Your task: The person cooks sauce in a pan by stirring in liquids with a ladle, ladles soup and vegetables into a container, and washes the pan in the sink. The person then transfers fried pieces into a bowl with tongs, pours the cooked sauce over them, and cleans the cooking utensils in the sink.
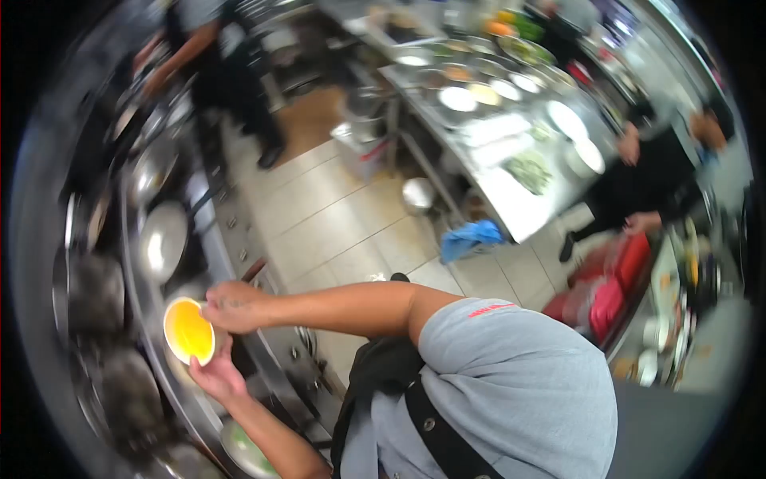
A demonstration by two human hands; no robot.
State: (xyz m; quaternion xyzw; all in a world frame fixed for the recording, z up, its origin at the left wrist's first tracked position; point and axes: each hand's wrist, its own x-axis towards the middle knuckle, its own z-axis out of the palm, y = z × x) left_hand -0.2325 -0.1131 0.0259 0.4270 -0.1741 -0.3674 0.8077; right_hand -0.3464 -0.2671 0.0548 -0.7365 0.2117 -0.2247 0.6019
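A white bowl (pixel 167 326) with bright yellow liquid (pixel 191 330), like beaten egg, is tilted over the stove's edge. My left hand (pixel 221 377) grips its lower side, the thumb over the rim. At the bowl's opposite edge, my right hand (pixel 235 307) is closed, its fingers at the rim. Whatever that hand pinches, perhaps a thin utensil, is hidden or blurred. Just beyond the bowl lies a pale round wok (pixel 164 241) on the range.
Dark pans (pixel 96 291) line the stove's far side. A steel prep table (pixel 511 211) with several bowls and greens stands behind me. One co-worker (pixel 215 72) is at the range, another person (pixel 650 168) beside the table. Red bags (pixel 610 271) and a blue cloth (pixel 471 238) lie nearby.
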